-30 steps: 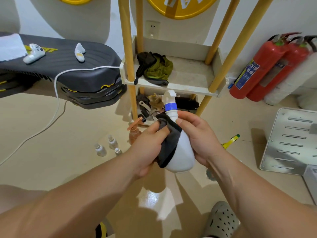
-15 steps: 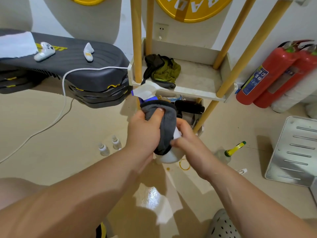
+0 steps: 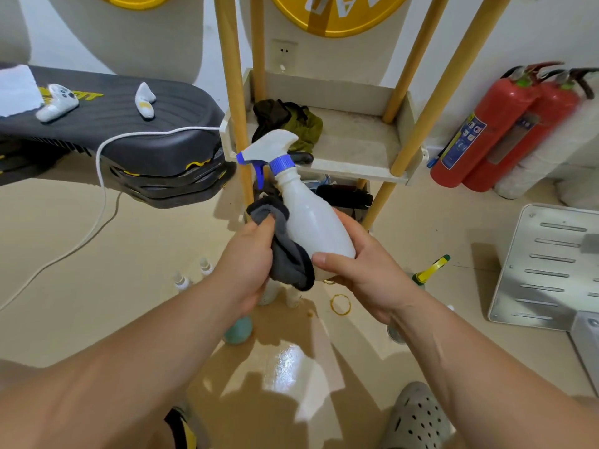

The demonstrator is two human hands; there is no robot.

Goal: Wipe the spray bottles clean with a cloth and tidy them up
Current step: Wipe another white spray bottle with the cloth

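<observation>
yellow sign (image 3: 340, 17): letters cut off | bench (image 3: 168, 105): yellow "…TT"

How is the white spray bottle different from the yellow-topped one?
The white spray bottle is held up in the right hand; the yellow-topped bottle sits on the floor. The white spray bottle has a blue trigger; the yellow-topped bottle has a yellow nozzle. Both have coloured tops.

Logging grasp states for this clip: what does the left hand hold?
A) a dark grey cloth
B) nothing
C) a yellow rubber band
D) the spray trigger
A: the left hand grips the dark grey cloth against the white spray bottle, which the right hand holds near its base.
</observation>
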